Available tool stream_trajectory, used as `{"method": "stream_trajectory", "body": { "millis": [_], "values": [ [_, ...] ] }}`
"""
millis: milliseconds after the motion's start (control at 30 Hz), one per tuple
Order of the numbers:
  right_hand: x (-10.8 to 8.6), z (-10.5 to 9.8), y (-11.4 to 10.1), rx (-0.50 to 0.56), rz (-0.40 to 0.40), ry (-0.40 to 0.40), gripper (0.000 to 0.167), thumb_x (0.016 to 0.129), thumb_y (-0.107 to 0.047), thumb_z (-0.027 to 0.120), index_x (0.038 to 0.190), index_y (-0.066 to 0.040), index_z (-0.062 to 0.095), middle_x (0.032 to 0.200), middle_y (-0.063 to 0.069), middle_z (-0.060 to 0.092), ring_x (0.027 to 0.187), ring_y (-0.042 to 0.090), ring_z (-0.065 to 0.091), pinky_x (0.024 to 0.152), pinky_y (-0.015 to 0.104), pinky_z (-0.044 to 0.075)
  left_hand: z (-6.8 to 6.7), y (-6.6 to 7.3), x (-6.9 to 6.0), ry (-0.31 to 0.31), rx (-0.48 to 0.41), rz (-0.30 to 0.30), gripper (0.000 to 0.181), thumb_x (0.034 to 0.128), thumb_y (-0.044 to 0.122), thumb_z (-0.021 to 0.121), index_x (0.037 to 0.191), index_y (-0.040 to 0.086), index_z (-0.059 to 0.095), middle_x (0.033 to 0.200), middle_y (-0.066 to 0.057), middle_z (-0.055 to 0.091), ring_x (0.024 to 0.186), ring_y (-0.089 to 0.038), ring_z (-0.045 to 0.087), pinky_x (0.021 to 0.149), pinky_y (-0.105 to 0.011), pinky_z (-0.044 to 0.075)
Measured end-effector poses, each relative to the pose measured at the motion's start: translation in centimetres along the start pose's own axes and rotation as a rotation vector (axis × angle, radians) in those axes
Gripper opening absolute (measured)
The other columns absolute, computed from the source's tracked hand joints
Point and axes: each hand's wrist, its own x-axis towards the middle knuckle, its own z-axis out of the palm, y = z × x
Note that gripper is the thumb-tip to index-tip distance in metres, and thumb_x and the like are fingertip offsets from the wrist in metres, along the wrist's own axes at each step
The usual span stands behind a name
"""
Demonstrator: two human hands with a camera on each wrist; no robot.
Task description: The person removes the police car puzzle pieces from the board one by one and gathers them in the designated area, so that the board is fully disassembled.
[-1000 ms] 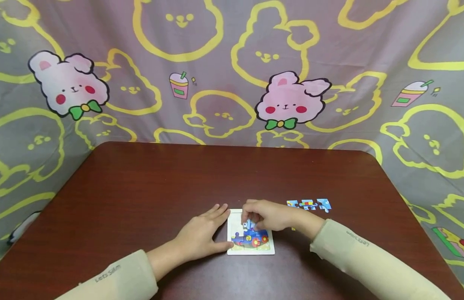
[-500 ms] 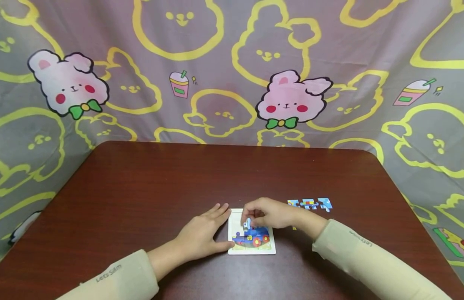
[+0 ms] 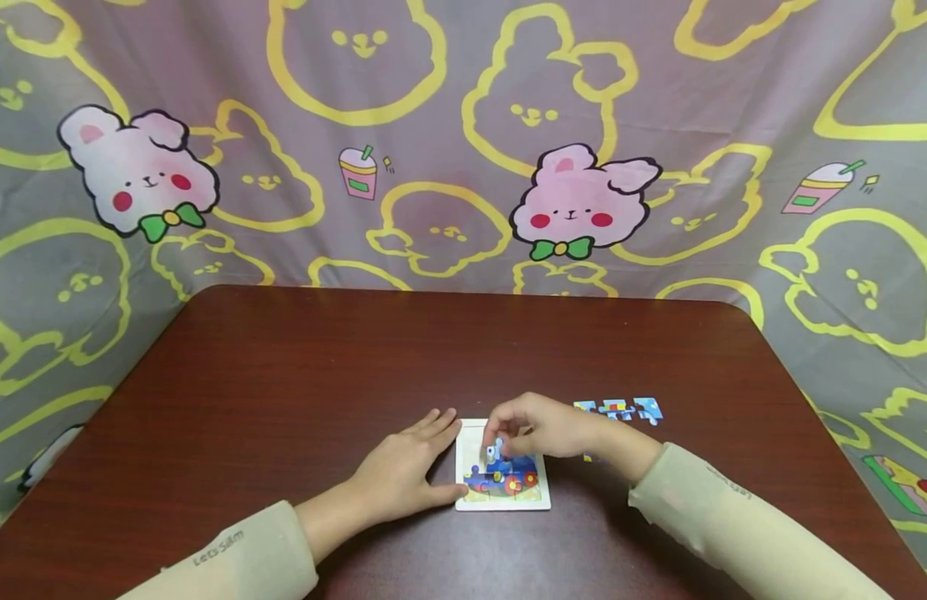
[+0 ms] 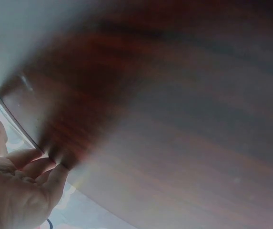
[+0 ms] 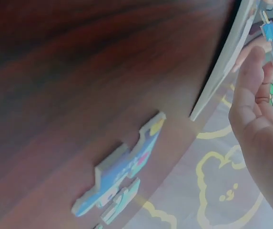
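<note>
In the head view a white-framed jigsaw tray (image 3: 504, 505) lies on the table, its lower part filled with fitted pieces (image 3: 513, 484) showing a blue vehicle with red wheels. My right hand (image 3: 542, 427) pinches a light-blue jigsaw piece (image 3: 495, 453) between thumb and fingers over the tray's middle. The right wrist view shows that held piece (image 5: 269, 33) tilted at the fingertips, above the tray's edge (image 5: 222, 62). My left hand (image 3: 396, 473) lies with spread, straight fingers along the tray's left side, thumb and fingertips touching the frame. Its fingertips (image 4: 57, 174) also show in the left wrist view.
Several loose jigsaw pieces (image 3: 617, 409) lie to the right of the tray, partly behind the right forearm. They also appear as blue pieces (image 5: 126, 164) in the right wrist view. A patterned curtain (image 3: 433, 125) hangs beyond the brown table (image 3: 358, 350).
My right hand stays over the tray with the jigsaw piece, which has shifted and tilted slightly. The right forearm has moved a little to the right. My left hand keeps its place.
</note>
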Motion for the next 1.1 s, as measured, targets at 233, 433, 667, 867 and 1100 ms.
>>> {"method": "stream_trajectory", "body": {
  "millis": [233, 433, 667, 867, 1100],
  "values": [
    [-1.3, -0.5, 0.3, 0.021, 0.017, 0.060, 0.014, 0.091, 0.000, 0.064, 0.104, -0.001, 0.069, 0.079, 0.001, 0.055, 0.073, 0.005, 0.053, 0.066, 0.019, 0.047, 0.1, 0.0, 0.0, 0.003, 0.010, 0.000, 0.086, 0.0819, 0.060, 0.070, 0.144, 0.004, 0.051, 0.154, -0.012, 0.046, 0.143, -0.032, 0.043, 0.109, -0.045, 0.046],
    [-2.9, -0.7, 0.8, 0.046, 0.045, 0.101, 0.012, 0.092, -0.001, 0.065, 0.104, -0.003, 0.069, 0.080, 0.000, 0.056, 0.069, 0.013, 0.056, 0.065, 0.021, 0.049, 0.1, 0.0, 0.0, -0.002, 0.010, -0.005, 0.086, 0.0819, 0.060, 0.070, 0.144, 0.005, 0.051, 0.154, -0.011, 0.045, 0.143, -0.031, 0.043, 0.109, -0.045, 0.046],
    [-4.8, -1.0, 1.3, 0.071, 0.057, 0.129, 0.014, 0.093, -0.002, 0.064, 0.107, -0.002, 0.069, 0.079, 0.004, 0.056, 0.067, 0.036, 0.057, 0.060, 0.027, 0.053, 0.1, 0.0, -0.1, 0.003, 0.016, -0.004, 0.086, 0.0821, 0.061, 0.069, 0.145, 0.005, 0.051, 0.154, -0.011, 0.045, 0.143, -0.031, 0.043, 0.109, -0.045, 0.046],
    [-6.3, -1.4, 1.4, 0.069, 0.068, 0.164, 0.016, 0.095, -0.002, 0.062, 0.109, -0.001, 0.068, 0.087, 0.010, 0.062, 0.073, 0.030, 0.064, 0.067, 0.031, 0.057, 0.1, 0.0, -0.1, 0.004, 0.021, -0.002, 0.086, 0.0823, 0.061, 0.069, 0.145, 0.006, 0.050, 0.154, -0.011, 0.045, 0.143, -0.030, 0.043, 0.109, -0.045, 0.045],
    [-8.4, -2.3, 1.6, 0.030, 0.075, 0.228, 0.015, 0.093, -0.002, 0.064, 0.107, 0.000, 0.069, 0.090, 0.008, 0.065, 0.078, 0.007, 0.060, 0.069, 0.023, 0.054, 0.2, 0.0, -0.2, 0.008, 0.025, -0.005, 0.085, 0.0824, 0.061, 0.068, 0.145, 0.006, 0.051, 0.154, -0.010, 0.045, 0.143, -0.030, 0.043, 0.110, -0.045, 0.045]
  ]
}}
